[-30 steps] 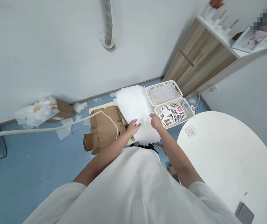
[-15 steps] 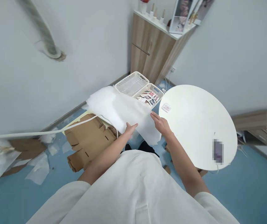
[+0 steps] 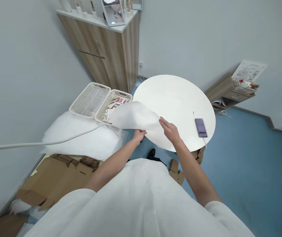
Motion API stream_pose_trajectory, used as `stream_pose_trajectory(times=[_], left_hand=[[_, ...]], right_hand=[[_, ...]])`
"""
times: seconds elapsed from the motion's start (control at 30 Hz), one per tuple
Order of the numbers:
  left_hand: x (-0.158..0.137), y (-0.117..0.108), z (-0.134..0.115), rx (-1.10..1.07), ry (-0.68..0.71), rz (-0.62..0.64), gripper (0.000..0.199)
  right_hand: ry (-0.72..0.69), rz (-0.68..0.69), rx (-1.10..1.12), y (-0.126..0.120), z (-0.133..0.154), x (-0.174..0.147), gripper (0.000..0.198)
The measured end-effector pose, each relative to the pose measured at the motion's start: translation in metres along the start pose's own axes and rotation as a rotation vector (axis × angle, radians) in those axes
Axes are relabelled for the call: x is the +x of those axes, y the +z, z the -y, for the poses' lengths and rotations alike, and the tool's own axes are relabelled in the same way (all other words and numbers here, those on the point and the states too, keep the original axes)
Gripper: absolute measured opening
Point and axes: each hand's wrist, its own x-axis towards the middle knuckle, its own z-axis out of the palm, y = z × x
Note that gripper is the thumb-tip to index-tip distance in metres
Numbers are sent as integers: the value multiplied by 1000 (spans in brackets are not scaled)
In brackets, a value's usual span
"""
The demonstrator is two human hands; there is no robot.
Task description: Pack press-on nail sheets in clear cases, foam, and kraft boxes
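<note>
A thin white sheet, like packing foam [image 3: 134, 115], hangs between my hands and overlaps the near left part of the round white table [image 3: 175, 95]. My left hand [image 3: 139, 135] pinches its near edge with closed fingers. My right hand [image 3: 172, 131] grips the sheet's right part over the table, fingers together and extended along it. The sheet's left end covers part of a white basket [image 3: 98, 116] holding printed cards [image 3: 118, 101]. More white sheets [image 3: 79, 136] lie on the left, below the baskets.
Another white basket [image 3: 73, 104] holds clear plastic pieces. A white cable or tube [image 3: 44, 143] crosses the left side. Flattened cardboard [image 3: 62, 177] lies below it. A blurred purple device [image 3: 201, 127] rests on the table's right. A wooden cabinet [image 3: 101, 42] stands behind.
My view has turned right. The sheet has come away from the left stack and moved right with both hands, now over the table's edge. The small card on the table is out of sight.
</note>
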Motion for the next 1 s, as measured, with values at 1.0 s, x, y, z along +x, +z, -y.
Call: stream_pose_trajectory(times=[1.0], left_hand=[[33,123,-13,1140,226,402,73]], right_hand=[[988,68,1264,73,-191,-20,55]])
